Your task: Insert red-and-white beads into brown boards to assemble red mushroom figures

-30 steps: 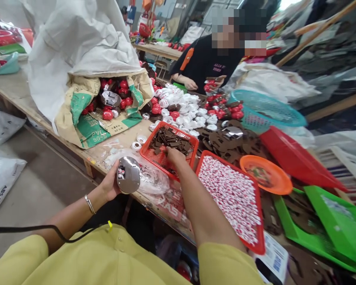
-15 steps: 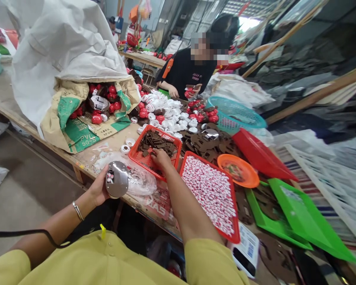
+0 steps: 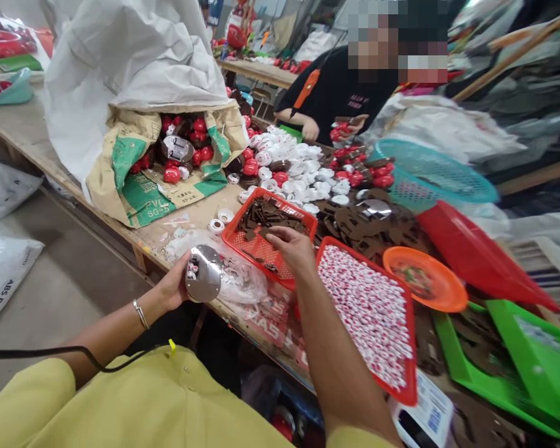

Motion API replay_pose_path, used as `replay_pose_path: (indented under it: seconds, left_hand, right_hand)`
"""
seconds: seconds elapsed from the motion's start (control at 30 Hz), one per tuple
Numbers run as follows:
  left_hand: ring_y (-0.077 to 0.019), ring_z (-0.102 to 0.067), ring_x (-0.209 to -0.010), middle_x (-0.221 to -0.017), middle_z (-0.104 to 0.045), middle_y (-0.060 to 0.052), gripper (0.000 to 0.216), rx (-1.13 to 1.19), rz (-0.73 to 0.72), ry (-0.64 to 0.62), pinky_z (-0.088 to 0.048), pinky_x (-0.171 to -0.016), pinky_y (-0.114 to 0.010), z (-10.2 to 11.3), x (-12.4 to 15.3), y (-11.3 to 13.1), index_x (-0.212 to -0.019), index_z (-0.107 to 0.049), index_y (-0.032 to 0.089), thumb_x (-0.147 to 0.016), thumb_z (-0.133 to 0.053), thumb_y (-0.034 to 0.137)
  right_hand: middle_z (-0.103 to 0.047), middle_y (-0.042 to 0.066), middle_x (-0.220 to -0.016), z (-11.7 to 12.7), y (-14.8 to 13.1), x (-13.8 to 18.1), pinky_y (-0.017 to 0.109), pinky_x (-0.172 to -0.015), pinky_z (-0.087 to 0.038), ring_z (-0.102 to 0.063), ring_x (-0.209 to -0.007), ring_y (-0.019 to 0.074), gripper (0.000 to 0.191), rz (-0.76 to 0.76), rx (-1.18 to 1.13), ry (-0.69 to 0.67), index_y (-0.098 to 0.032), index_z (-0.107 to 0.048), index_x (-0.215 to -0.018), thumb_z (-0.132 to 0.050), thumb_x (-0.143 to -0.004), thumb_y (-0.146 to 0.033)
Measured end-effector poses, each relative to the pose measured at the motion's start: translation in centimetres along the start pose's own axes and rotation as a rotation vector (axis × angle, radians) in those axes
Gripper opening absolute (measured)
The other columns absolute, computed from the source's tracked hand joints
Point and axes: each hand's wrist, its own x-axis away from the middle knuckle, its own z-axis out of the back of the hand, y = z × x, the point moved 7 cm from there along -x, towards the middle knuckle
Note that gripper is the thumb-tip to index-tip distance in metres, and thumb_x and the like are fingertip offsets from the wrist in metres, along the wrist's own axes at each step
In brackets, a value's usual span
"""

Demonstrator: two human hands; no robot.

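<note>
My left hand (image 3: 175, 287) grips a shiny silver rounded piece (image 3: 203, 274) with small red and white parts on its face, held at the table's near edge. My right hand (image 3: 293, 246) reaches into a small red basket (image 3: 261, 249) of dark brown flat pieces (image 3: 266, 216), fingers curled in a pinch over them; what the fingertips hold is too small to make out. To the right of that basket lies a red tray (image 3: 404, 392) full of small red-and-white parts (image 3: 364, 305).
A crumpled clear bag (image 3: 242, 283) lies by my left hand. An open sack (image 3: 144, 186) holds red parts. White discs (image 3: 298, 165), brown cutouts (image 3: 354, 224), an orange bowl (image 3: 424, 280), a teal basket (image 3: 424, 174) and green trays (image 3: 518, 373) crowd the table. A person in black (image 3: 336, 93) works opposite.
My right hand has drawn back slightly toward the basket's near side, fingers now pinched. My left hand still holds the silver piece in the same place. The view has shifted.
</note>
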Motion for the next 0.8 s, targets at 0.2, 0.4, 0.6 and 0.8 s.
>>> replay_pose_path:
  seconds: [0.2, 0.4, 0.6, 0.8]
  left_hand:
    - [-0.0228, -0.069, -0.088, -0.103, -0.073, -0.011, 0.051, -0.112, 0.044, -0.014, -0.055, -0.08, -0.034, -1.0, 0.1, -1.5, -0.114, -0.068, 0.015, -0.085, -0.061, 0.056]
    - [-0.0206, -0.069, -0.082, -0.1, -0.073, -0.009, 0.048, -0.214, 0.021, 0.006, -0.054, -0.077, -0.031, -0.8, 0.2, -2.7, -0.106, -0.071, 0.016, -0.082, -0.064, 0.058]
    - [-0.0197, -0.068, -0.08, -0.095, -0.074, -0.01, 0.054, -0.3, 0.047, 0.006, -0.053, -0.074, -0.029, -0.9, 0.4, -3.4, -0.1, -0.073, 0.015, -0.08, -0.061, 0.064]
    - [-0.0224, -0.068, -0.085, -0.098, -0.074, -0.01, 0.057, -0.336, 0.003, 0.013, -0.052, -0.078, -0.031, -1.2, 0.5, -3.4, -0.101, -0.073, 0.016, -0.079, -0.061, 0.068]
  right_hand:
    - [-0.066, 0.002, -0.069, -0.9, -9.1, 9.1, 0.024, -0.049, -0.045, -0.057, -0.054, 0.0128, 0.031, 0.18, -0.543, -0.322, -0.018, -0.069, -0.088, -0.068, -0.079, -0.047]
    - [-0.069, 0.005, -0.09, -1.8, -14.2, 12.7, 0.031, -0.079, -0.05, -0.063, -0.085, 0.0179, 0.018, 0.519, -0.365, -0.452, -0.02, -0.069, -0.098, -0.058, -0.085, -0.026]
    - [-0.07, 0.003, -0.082, -3.5, -13.2, 12.9, 0.029, -0.072, -0.049, -0.063, -0.076, 0.0167, 0.016, 0.362, -0.482, -0.559, -0.018, -0.068, -0.089, -0.064, -0.078, -0.028]
    - [-0.069, 0.002, -0.08, -4.9, -13.1, 13.0, 0.027, -0.067, -0.049, -0.062, -0.072, 0.0156, 0.02, 0.215, -0.58, -0.528, -0.018, -0.07, -0.091, -0.065, -0.074, -0.028]
